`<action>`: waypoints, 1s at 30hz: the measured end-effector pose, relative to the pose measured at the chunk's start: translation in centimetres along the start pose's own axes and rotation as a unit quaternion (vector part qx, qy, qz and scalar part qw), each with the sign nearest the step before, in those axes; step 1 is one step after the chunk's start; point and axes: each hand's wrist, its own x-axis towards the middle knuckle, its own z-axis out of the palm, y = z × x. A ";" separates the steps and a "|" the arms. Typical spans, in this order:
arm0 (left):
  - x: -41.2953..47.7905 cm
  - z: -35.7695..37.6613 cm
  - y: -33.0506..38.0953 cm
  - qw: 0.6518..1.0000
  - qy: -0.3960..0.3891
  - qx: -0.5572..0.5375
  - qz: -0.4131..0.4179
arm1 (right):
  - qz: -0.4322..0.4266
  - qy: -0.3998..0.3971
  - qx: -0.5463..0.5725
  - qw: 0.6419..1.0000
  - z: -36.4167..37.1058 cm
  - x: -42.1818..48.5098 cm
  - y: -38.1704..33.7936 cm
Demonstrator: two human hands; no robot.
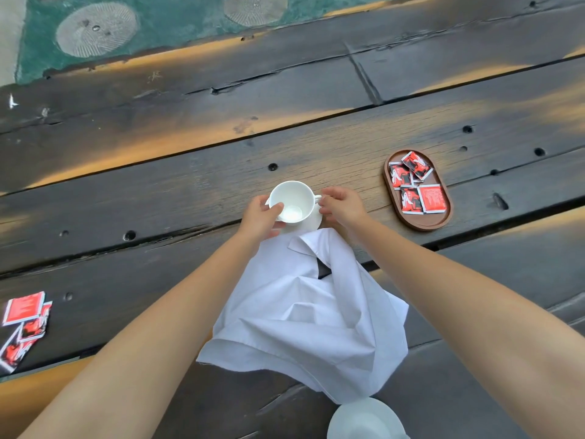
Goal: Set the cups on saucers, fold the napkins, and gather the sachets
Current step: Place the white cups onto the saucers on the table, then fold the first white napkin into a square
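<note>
Your left hand [261, 213] and right hand [343, 205] each grip the white cup [292, 201]; the red sachets' [414, 185] print is unreadable.

both hands [340, 205] hold cup [292, 201] on saucer [311, 224]

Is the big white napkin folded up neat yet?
No. The white napkin lies loose and rumpled on the wooden table, with uneven creases and corners sticking out, not in a tidy folded shape.
</note>
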 end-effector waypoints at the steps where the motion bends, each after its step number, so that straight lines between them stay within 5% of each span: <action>1: -0.2 0.1 -0.1 1.000 0.011 -0.011 -0.010 | -0.001 0.006 0.005 1.000 -0.1 -0.4 0.0; 7: -2.1 0.7 -2.0 0.993 0.109 -0.039 0.035 | -0.063 0.034 -0.103 0.992 -0.6 -2.1 2.6; 14: -6.2 1.9 -3.6 0.997 0.037 -0.005 0.068 | -0.134 -0.068 -0.372 0.916 -0.9 -4.4 4.0; 24: -12.0 2.3 -4.1 0.981 -0.069 0.103 0.149 | -0.210 -0.115 -0.247 0.939 -3.1 -12.4 -0.6; 30: -16.0 3.4 -2.0 0.963 -0.086 0.084 0.239 | -0.292 -0.151 -0.273 0.904 -5.2 -17.4 -4.2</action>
